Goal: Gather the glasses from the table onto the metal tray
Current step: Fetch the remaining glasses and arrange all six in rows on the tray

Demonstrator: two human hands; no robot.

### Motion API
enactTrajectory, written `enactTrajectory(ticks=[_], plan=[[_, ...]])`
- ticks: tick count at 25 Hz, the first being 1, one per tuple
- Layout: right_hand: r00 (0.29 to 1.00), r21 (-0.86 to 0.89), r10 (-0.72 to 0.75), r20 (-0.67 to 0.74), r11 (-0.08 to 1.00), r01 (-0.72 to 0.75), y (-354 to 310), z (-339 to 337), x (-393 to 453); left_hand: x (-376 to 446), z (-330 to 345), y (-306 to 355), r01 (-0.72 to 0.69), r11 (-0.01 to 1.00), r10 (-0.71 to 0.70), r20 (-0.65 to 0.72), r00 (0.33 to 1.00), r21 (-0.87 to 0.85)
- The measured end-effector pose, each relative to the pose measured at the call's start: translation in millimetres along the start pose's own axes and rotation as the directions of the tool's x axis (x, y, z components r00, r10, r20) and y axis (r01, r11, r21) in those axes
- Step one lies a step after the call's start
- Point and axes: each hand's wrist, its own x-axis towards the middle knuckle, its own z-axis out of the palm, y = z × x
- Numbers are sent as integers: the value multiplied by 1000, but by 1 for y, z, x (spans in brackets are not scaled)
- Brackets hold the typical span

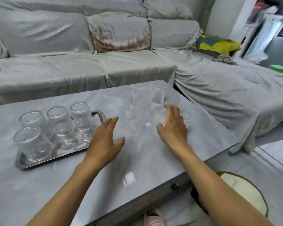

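Note:
A metal tray [39,162] lies on the left of the grey table [72,185] and carries several clear glasses turned upside down [34,144]. On the table's far right stands one clear glass [158,93]. Another glass [185,116] shows partly behind my right hand. More glasses in the blurred middle [134,101] are too faint to tell apart. My left hand [104,141] hovers open just right of the tray, holding nothing. My right hand [173,126] is open above the table, fingers spread, short of the far glass.
A grey covered sofa [88,66] wraps around the table's far and right sides. A yellow and grey cloth [217,44] lies on its corner. A round stool [245,191] sits at the lower right, and a pink slipper [153,217] is below the table edge.

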Motion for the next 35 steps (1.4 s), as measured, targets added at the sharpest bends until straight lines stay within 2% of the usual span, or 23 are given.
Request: enactTrajectory(ticks=[1,2,4,5,7,10,13,17,20,22,23,26,29,35], plan=[[993,-37,97,-66,994,-99,27,-4,7,-2,6,2,7,1000,-7,13,1000,10],[973,29,218,-77,976,-216,50,-5,13,-5,12,2,18,999,-18,15,1000,43],[920,360,381,90,849,-387,80,0,23,-11,21,-4,46,988,-43,-21,999,147],[904,472,382,192,771,-426,90,7,24,-13,22,-7,62,983,-56,-40,998,174],[889,497,385,248,737,-458,101,21,23,-14,16,-16,74,979,-63,-64,996,188],[863,486,473,180,719,-496,95,34,25,-19,-3,-25,118,968,-93,-121,988,220],[871,649,438,224,599,-469,50,40,33,-29,-30,-39,212,953,-151,-266,952,218],[926,782,121,357,504,-367,-64,53,27,-40,-91,-89,379,923,-296,-506,810,66],[915,782,-107,390,563,-267,-140,78,-2,-45,-117,-133,507,852,-497,-504,707,-129],[907,723,-165,388,665,-188,-175,101,-25,-45,-119,-153,561,783,-621,-387,681,-269],[906,670,-187,379,731,-130,-189,113,-33,-46,-117,-162,583,760,-650,-323,688,-286],[879,558,-252,406,829,-20,-220,146,-47,-46,-111,-185,608,759,-650,-216,729,-231],[855,493,-269,443,870,18,-228,171,-48,-46,-109,-194,589,784,-620,-196,760,-199],[834,489,-334,440,868,89,-221,185,-43,-38,-105,-203,648,721,-689,-160,707,-244]])
